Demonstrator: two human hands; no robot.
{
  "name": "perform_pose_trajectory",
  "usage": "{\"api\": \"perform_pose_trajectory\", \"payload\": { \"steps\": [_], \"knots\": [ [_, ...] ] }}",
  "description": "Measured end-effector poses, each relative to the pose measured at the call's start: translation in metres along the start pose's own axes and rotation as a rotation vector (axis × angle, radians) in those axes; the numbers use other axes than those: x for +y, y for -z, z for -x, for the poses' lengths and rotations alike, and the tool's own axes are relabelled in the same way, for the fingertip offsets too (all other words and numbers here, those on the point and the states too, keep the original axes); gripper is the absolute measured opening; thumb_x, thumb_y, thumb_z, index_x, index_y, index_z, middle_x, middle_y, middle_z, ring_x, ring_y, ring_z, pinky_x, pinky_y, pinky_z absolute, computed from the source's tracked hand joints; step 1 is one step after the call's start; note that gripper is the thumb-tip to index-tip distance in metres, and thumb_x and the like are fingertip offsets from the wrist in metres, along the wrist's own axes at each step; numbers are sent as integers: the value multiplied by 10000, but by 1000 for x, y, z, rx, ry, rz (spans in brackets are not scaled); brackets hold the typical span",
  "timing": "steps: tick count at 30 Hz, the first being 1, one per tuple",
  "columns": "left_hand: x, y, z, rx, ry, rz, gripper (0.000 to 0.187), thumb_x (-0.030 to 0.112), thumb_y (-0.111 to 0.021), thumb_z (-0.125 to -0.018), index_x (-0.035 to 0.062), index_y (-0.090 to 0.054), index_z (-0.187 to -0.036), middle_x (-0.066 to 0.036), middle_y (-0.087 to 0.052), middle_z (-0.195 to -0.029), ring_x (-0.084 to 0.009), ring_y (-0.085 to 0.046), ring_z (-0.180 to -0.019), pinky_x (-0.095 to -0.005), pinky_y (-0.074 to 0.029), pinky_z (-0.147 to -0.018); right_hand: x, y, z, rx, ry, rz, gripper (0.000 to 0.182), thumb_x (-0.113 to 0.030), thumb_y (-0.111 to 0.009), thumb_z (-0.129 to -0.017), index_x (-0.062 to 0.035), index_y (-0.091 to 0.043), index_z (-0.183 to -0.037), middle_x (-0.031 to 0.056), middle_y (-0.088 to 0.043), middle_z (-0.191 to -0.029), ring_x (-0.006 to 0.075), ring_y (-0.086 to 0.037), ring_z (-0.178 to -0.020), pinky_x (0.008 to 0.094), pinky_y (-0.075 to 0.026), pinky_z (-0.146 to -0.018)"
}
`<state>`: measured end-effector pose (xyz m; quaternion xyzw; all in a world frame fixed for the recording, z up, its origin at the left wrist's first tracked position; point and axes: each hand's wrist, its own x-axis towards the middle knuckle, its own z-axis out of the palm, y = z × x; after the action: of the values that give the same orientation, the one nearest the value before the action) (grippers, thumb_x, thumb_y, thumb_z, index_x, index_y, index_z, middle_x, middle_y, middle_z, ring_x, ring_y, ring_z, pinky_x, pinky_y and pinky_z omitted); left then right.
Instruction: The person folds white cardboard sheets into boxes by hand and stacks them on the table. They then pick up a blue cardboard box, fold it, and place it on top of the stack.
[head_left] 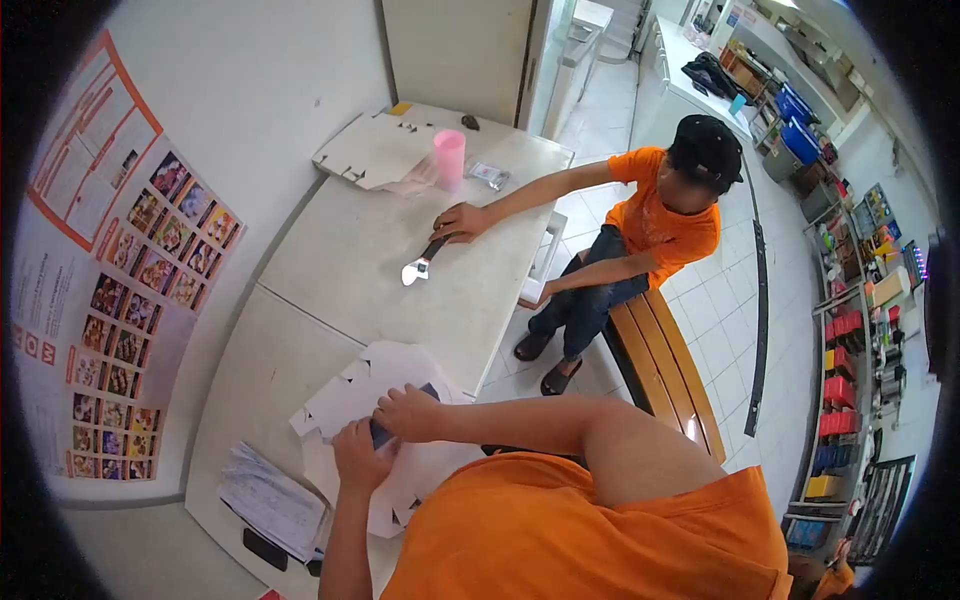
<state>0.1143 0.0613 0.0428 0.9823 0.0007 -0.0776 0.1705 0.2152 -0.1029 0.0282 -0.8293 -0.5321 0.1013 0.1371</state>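
Both my hands are together over a flattened white cardboard piece (385,365) on the near part of the table. My left hand (362,455) and my right hand (408,410) are closed on a dark grey-blue, bar-like object (380,433). My fingers cover most of it, so its kind cannot be made out. One end shows beyond my right hand. Across the table, a co-worker's hand (462,222) rests on the black handle of a shiny-headed tool (416,270) resembling an adjustable wrench.
A pink cup (449,150), a clear packet (489,175) and more flat cardboard (365,150) lie at the table's far end. Papers (268,500) and a black phone-like object (265,549) are near my left arm. The co-worker (665,220) sits on a wooden bench (655,350).
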Motion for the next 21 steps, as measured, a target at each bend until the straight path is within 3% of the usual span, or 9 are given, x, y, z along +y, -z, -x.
{"api": "perform_pose_trajectory", "payload": {
  "steps": [1, 5, 8, 11, 13, 15, 17, 19, 21],
  "knots": [
    [11, 1, 8, 109, -51, -15, 724, 515, -721, -758, -33, -548, -1200, -197, -592, -1048, -384, -554, -1007, -506, -416, -922, -4, -6, 4, 152, 35, 88, 273, -217, -559, -881, -70, -637, -1098, 109, -638, -1019, 285, -620, -964, 418, -508, -727],
    [4, -26, 9, 355, -147, -115, 1003, 769, -625, -690, -63, -494, -1236, -221, -501, -1132, -399, -457, -1081, -532, -346, -950, -1, -2, 12, 182, 83, 70, 795, -428, -691, -762, -101, -431, -1439, 131, -548, -1174, 290, -538, -1065, 408, -430, -866],
    [4, -31, 3, 360, -117, -145, 1053, 813, -595, -677, -74, -493, -1233, -227, -503, -1128, -400, -465, -1070, -542, -350, -942, 3, -8, 6, 136, 67, 126, 1031, -510, -735, -688, -114, -287, -1529, 143, -504, -1234, 297, -515, -1088, 408, -399, -908],
    [-8, -35, 2, 300, -117, -118, 1069, 822, -606, -657, -69, -489, -1237, -231, -494, -1159, -404, -454, -1083, -545, -340, -958, 0, 4, 4, 31, 32, 94, 1039, -530, -741, -691, -117, -289, -1531, 159, -520, -1242, 305, -518, -1113, 405, -402, -923],
    [-8, -15, -1, 282, -110, -144, 1038, 779, -672, -642, -67, -505, -1220, -208, -532, -1121, -387, -491, -1058, -513, -382, -938, 5, 8, -8, 21, 28, 17, 1039, -556, -757, -700, -123, -301, -1527, 180, -523, -1277, 347, -512, -1163, 429, -404, -966],
    [-13, 10, -5, 76, -172, 17, 755, 583, -737, -747, -29, -586, -1162, -202, -622, -1017, -389, -586, -980, -496, -461, -863, 19, 28, -20, -257, 8, -164, 1072, -619, -771, -682, -120, -319, -1516, 208, -517, -1299, 392, -502, -1204, 474, -413, -989],
    [-26, 8, -12, 51, -49, 23, 603, 469, -736, -788, -10, -625, -1138, -210, -654, -979, -394, -619, -953, -489, -488, -838, 47, 29, -20, -174, -80, -408, 955, -535, -765, -764, -112, -335, -1505, 206, -507, -1317, 373, -505, -1212, 478, -442, -988],
    [-25, 22, -8, 32, 71, 41, 453, 355, -735, -830, 10, -665, -1114, -219, -685, -941, -398, -652, -926, -482, -514, -813, 67, 40, 2, 150, -132, -1293, 814, -366, -737, -853, -102, -326, -1505, 197, -497, -1339, 304, -494, -1239, 438, -451, -999],
    [-4, 56, 4, 22, 198, 104, 337, 228, -720, -851, 31, -682, -1123, -232, -691, -975, -414, -652, -941, -469, -519, -830, 89, 28, 33, 126, -212, -1301, 900, -395, -762, -844, -32, -277, -1510, 220, -504, -1354, 319, -515, -1246, 407, -434, -1037]
  ]
}}
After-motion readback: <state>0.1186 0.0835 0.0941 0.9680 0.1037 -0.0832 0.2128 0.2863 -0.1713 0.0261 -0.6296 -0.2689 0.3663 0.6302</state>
